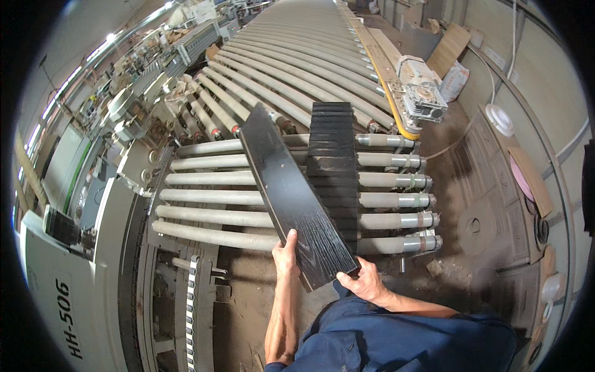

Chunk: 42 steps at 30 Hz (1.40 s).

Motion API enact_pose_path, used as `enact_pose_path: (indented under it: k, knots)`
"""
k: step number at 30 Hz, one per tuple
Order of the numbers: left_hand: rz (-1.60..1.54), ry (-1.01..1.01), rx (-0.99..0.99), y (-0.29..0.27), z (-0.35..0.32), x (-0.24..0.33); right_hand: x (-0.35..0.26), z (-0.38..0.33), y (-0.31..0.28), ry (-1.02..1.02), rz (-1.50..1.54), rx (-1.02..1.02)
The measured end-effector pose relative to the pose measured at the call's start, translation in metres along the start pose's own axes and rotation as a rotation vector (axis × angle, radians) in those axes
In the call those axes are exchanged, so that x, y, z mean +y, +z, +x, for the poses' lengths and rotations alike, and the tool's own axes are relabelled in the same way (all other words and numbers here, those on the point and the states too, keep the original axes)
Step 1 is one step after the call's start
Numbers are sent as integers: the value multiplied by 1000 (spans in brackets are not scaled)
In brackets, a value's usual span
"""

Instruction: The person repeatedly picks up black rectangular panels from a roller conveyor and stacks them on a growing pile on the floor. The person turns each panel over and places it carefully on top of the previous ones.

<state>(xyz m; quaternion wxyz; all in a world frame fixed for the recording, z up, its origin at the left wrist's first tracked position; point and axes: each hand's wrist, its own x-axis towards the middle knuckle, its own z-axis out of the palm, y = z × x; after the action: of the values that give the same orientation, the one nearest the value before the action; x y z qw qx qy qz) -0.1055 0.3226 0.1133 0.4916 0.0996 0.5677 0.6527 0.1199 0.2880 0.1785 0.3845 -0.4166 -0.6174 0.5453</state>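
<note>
A long black board with visible wood grain (pixel 286 186) slants across the rollers, its near end raised toward my body. My left hand (pixel 287 255) grips its left long edge near that end, thumb on top. At the near right corner, my right hand (pixel 365 283) is closed on the board, its thumb over the upper face and the other fingers partly hidden beneath. Just to the right, a row of narrow black pieces (pixel 332 139) lies on the rollers, packed side by side; the held board covers part of its left side.
Grey conveyor rollers (pixel 211 214) run crosswise before me, and a longer roller line (pixel 297 49) stretches away. A white machine (pixel 77 279) stands on the left. A motor (pixel 424 93) sits beside the yellow-edged rail at right. Dark panels (pixel 496 204) lean along the right wall.
</note>
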Motion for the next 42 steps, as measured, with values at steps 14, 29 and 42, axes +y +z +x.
enact_pose_path:
  k: [14,29,42]
  knots:
    - [1028,325,-163,62,61,28,74,4,11,651,739,-5]
    - [1393,615,-599,-14,-32,12,78,-2,-41,-120,-750,-13]
    - [1372,549,-419,-11,-42,-14,79,8,-40,-118,-582,87]
